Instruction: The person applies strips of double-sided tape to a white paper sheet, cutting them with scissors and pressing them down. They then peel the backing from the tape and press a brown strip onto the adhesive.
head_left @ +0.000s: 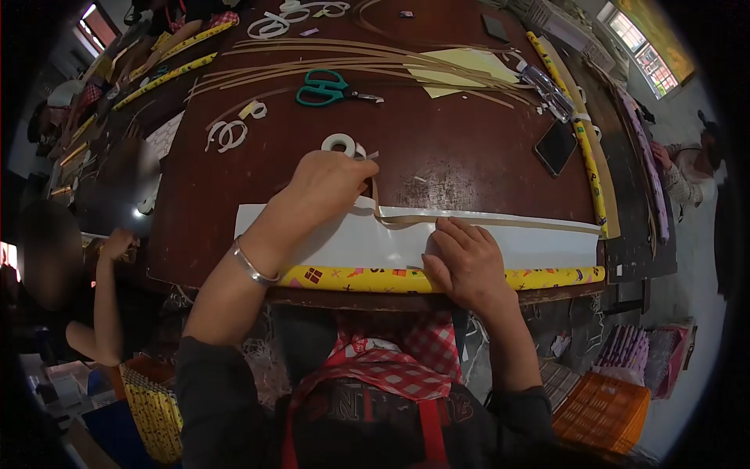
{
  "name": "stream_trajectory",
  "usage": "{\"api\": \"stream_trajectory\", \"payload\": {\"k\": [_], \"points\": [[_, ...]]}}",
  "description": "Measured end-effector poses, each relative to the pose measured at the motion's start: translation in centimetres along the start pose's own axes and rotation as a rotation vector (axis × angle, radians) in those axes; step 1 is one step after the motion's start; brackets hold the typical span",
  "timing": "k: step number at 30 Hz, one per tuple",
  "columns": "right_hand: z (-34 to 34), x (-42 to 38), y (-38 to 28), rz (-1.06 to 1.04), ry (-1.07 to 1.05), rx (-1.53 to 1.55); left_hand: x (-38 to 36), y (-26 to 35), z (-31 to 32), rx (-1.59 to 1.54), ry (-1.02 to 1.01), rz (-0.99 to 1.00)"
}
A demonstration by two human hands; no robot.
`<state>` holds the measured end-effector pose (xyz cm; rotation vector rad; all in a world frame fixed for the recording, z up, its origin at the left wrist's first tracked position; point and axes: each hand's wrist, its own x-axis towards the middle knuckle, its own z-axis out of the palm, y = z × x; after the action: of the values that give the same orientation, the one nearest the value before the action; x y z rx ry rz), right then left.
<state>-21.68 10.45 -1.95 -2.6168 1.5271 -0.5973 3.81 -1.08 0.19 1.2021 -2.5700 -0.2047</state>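
Observation:
A sheet of wrapping paper (539, 244) lies white side up along the near table edge, its front rolled into a yellow printed tube (367, 279). A narrow brown strip (406, 221) runs along the sheet's far edge, and its left end bends up to my left hand (328, 184). My left hand pinches that end between thumb and fingers. Just beyond its knuckles lies a roll of white tape (338, 144), partly hidden. My right hand (471, 262) rests on the sheet, fingers extended with tips at the strip and thumb by the yellow tube.
Green-handled scissors (323, 87) lie farther back, near long brown strips (312, 59) and yellow paper (453, 70). White curled strips (228, 135) are at left. A phone (555, 147), a bottle (547, 92) and a yellow roll (590, 168) lie right. Other people (109, 289) sit nearby.

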Motion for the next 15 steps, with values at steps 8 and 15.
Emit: {"api": "stream_trajectory", "payload": {"k": [8, 15], "points": [[-0.2, 0.0, 0.0, 0.002, -0.002, -0.002, 1.5, -1.1, 3.1, 0.107, 0.127, 0.058], [-0.2, 0.0, -0.1, 0.007, -0.01, -0.008, 1.4, -0.6, 2.8, 0.05, 0.232, 0.012]]}}
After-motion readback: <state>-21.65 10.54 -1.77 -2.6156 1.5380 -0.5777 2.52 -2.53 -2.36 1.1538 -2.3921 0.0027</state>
